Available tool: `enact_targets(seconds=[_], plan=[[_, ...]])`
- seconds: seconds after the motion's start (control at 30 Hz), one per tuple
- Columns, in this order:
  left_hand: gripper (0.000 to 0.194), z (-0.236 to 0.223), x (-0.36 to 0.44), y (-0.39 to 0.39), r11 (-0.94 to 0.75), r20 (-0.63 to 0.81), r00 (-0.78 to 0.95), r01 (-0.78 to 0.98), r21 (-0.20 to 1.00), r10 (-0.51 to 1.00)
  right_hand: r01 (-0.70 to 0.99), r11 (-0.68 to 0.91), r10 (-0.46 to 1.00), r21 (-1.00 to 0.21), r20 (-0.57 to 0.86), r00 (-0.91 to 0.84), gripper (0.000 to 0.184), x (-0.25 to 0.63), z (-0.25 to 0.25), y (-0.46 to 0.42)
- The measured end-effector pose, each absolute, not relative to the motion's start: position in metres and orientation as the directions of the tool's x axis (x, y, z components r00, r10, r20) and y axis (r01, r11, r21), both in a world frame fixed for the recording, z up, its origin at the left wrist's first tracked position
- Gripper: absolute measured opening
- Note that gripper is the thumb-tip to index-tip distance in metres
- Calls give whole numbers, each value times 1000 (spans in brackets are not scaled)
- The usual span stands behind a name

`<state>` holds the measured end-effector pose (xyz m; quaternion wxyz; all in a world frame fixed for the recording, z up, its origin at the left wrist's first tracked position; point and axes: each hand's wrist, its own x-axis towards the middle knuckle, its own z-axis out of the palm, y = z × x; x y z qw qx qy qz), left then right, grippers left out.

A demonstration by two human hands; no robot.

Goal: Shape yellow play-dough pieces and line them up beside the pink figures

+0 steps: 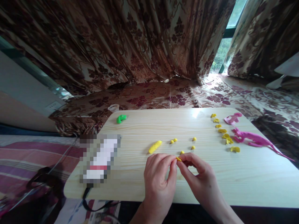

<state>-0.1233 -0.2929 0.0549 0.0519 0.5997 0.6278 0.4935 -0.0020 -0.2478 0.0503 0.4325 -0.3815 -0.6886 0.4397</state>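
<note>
My left hand (158, 174) and my right hand (198, 172) meet over the front middle of the table, both closed in a pinch. Between their fingertips is a small flattened piece of yellow modelling clay (178, 159). Just beyond the fingers lies a yellow clay ball (182, 152), partly hidden. Several more balls are further back, among them a ball (194, 139) on the right and a ball (175, 140) beside another. A thick yellow clay roll (155, 147) rests to the left of them.
Thin, shaped yellow clay pieces (222, 131) form a line at the right. Next to them lie a pink clay figure (233, 119) and a magenta long-tailed figure (254, 139). A green clay piece (121, 118) sits at the back left. A blurred-out device (101, 160) occupies the table's (130, 189) left side.
</note>
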Motion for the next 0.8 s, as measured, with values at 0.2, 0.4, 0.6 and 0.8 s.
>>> enact_targets(seconds=[0.2, 0.4, 0.6, 0.8], plan=[[19, 52, -126, -299, -173, 448, -307, 631, 756, 840, 66, 195, 941, -979, 168, -295, 5, 0, 51, -245], [12, 43, -126, -295, -213, 523, -317, 659, 721, 791, 37, 146, 949, -989, 129, -287, 6, -3, 47, -246], [12, 39, -121, -297, -140, 434, -378, 601, 787, 818, -25, 47, 967, -999, 51, -248, 9, -4, 40, -244], [20, 48, -122, -300, 41, 48, -386, 220, 975, 921, -35, 31, 940, -999, 41, -339, 8, -1, 45, -242]])
